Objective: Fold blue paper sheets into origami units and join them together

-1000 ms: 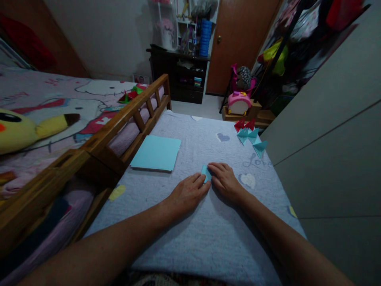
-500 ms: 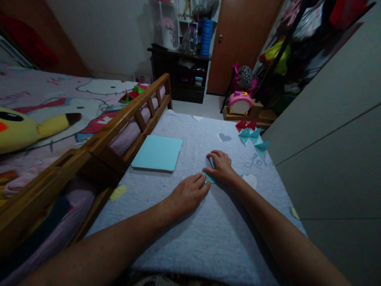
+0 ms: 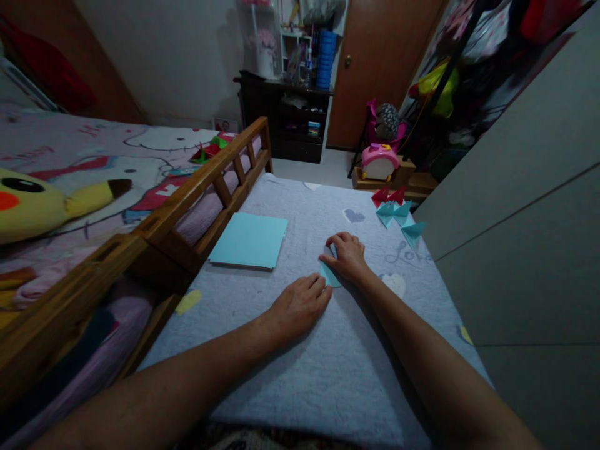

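Observation:
A small folded piece of light blue paper (image 3: 330, 277) lies on the bed sheet between my hands, partly hidden by my fingers. My left hand (image 3: 301, 306) rests low on the sheet, its fingertips holding the paper's left edge down. From the right, my right hand (image 3: 347, 256) curves over the far part of the paper, thumb and fingers closed about it. Left of my hands sits a neat stack of light blue square paper (image 3: 248, 240). Farther off at the right are folded light blue paper shapes (image 3: 394, 213) and red ones (image 3: 388, 196).
A wooden bed rail (image 3: 201, 187) runs along the left, with a yellow plush toy (image 3: 37, 206) beyond it. A pale cabinet (image 3: 525, 206) borders the right side. Past the far edge stand a dark cabinet (image 3: 285, 122) and a pink toy case (image 3: 379, 162).
My right hand has shifted slightly up and away from my left, and more of the folded paper shows between them. My left hand stays nearly in place.

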A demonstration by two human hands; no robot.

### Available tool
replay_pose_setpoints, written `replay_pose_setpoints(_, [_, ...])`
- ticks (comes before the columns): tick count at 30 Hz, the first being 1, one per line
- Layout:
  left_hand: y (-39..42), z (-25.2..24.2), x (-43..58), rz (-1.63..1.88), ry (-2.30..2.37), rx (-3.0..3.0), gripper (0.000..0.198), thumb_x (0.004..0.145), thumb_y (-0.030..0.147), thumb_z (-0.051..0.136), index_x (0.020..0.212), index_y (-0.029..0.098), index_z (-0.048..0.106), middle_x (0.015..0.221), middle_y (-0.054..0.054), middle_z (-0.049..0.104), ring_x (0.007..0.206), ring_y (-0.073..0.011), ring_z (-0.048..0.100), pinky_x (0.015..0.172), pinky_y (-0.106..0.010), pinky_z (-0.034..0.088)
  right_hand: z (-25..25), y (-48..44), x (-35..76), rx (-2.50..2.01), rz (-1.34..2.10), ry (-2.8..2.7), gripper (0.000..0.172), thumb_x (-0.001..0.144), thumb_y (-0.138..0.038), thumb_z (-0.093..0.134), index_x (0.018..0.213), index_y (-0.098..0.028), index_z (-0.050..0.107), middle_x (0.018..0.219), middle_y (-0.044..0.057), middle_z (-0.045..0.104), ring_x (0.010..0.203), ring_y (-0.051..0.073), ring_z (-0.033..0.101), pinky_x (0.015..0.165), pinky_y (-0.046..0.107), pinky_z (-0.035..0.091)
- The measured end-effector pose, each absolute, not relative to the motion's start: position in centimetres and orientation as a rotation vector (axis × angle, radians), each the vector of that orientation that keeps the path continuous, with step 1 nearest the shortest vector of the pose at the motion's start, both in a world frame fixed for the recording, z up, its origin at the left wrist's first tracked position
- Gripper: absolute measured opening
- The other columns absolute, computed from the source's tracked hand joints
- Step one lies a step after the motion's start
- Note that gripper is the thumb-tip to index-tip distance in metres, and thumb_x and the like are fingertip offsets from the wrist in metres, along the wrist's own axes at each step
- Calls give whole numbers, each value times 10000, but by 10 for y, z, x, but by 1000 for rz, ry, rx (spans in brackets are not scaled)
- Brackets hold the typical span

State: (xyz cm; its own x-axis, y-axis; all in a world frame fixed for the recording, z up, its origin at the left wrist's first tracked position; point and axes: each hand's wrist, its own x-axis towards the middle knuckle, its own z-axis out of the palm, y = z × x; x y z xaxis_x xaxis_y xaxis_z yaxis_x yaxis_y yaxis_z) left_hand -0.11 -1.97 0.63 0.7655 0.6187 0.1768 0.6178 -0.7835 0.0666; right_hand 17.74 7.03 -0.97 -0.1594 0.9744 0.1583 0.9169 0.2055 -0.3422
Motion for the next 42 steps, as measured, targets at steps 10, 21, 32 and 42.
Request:
replay_pose_setpoints(10, [-21,4,-4,317,1047,2929,296,990,97,382,1176,117,611,1175,-127,681,1092,-252,614,917,-367,517,5,22,196,-1315,600,-2209,144,890,-127,562,900,-202,685,880,47,648,855,198,596,816,330,465])
replay_pose_setpoints(21, [-30,10,-5,178,1204,2965,185,929,64,482,981,126,648,938,-100,667,878,-244,595,704,-353,478,-1,-10,179,-1659,304,-2226,130,906,-192,594,975,-232,696,987,80,645,959,268,537,830,395,369])
replay_pose_setpoints(32, [-34,21,-3,-51,1230,2923,211,929,71,502,1038,94,682,1000,-126,684,928,-274,621,709,-368,477,8,-13,177,-1821,319,-2239,206,924,-237,569,1097,-272,675,1070,79,600,1034,275,504,887,410,324])
replay_pose_setpoints(42, [-34,18,-5,-70,1247,2903,215,907,53,502,1021,83,682,1003,-149,681,918,-290,619,719,-390,486,4,-13,192,-1815,318,-2232,436,888,-163,546,1297,-293,618,1139,103,594,1074,298,501,920,432,333])
